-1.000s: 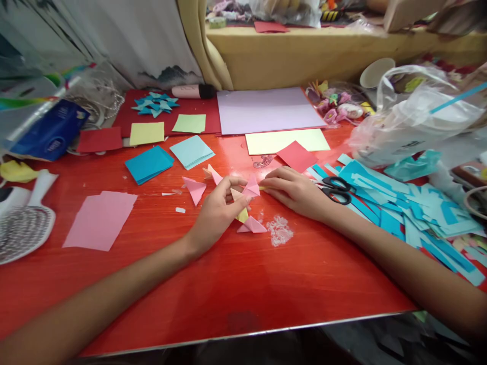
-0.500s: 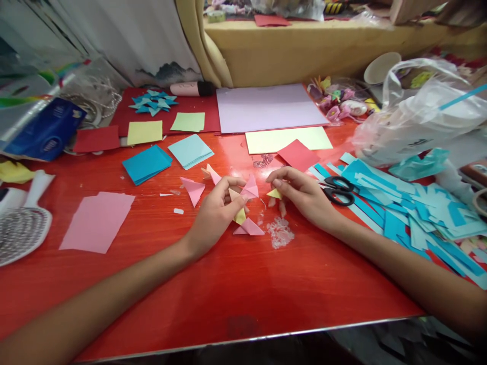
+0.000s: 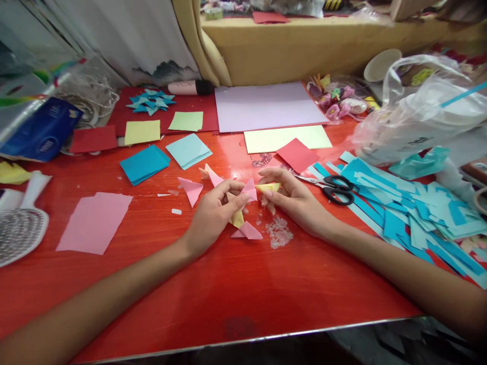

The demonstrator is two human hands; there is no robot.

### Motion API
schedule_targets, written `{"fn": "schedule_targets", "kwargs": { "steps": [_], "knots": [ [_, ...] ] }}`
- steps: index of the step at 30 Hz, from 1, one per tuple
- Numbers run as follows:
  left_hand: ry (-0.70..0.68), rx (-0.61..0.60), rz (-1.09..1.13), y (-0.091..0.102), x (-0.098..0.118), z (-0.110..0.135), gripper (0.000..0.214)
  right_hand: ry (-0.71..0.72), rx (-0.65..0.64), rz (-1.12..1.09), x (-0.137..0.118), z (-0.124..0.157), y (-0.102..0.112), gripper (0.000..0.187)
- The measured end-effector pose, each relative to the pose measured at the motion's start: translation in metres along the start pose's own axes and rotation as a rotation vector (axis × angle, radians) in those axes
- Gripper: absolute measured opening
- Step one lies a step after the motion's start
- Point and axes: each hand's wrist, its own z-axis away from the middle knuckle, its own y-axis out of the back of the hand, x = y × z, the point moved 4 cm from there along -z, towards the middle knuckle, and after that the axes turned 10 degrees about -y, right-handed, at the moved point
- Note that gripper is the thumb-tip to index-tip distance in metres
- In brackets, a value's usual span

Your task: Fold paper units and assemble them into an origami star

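My left hand is closed on a chain of joined folded paper pieces, pink and yellow, partly hidden by my fingers. One pink end of it points toward my right hand, and another pink piece hangs low, near the table. Between the thumb and fingers of my right hand is a folded yellow paper piece, its tip close to the pink end; I cannot tell if they touch. A loose folded pink piece lies left of my left hand.
Black-handled scissors and many blue paper strips lie at the right. Pink sheets and blue squares are on the left. A finished-looking blue star rests at the back. Clear scraps lie near my right hand.
My right hand has moved left, bringing the yellow piece up beside the pink end. More of the yellow piece and of the scissors shows. My left hand keeps its hold.
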Motion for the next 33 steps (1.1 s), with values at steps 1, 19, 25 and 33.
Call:
{"fn": "schedule_targets", "kwargs": {
  "steps": [1,19,25,33],
  "knots": [
    [0.002,-0.001,0.005,-0.0002,0.0,0.0,0.019,-0.008,-0.009,0.004,-0.0001,0.0001,-0.0004,0.029],
    [-0.046,-0.024,-0.092,-0.0003,0.0017,-0.0001,0.017,-0.127,-0.128,-0.165,-0.0045,0.0015,-0.0048,0.037],
    [-0.024,0.004,0.034,0.0006,-0.0012,-0.0006,0.015,-0.126,-0.061,-0.232,-0.0057,0.0017,-0.0022,0.033],
    [-0.038,0.027,0.144,0.0016,-0.0026,-0.0026,0.014,-0.088,-0.131,-0.204,-0.0042,0.005,-0.0058,0.03]
  ]
}}
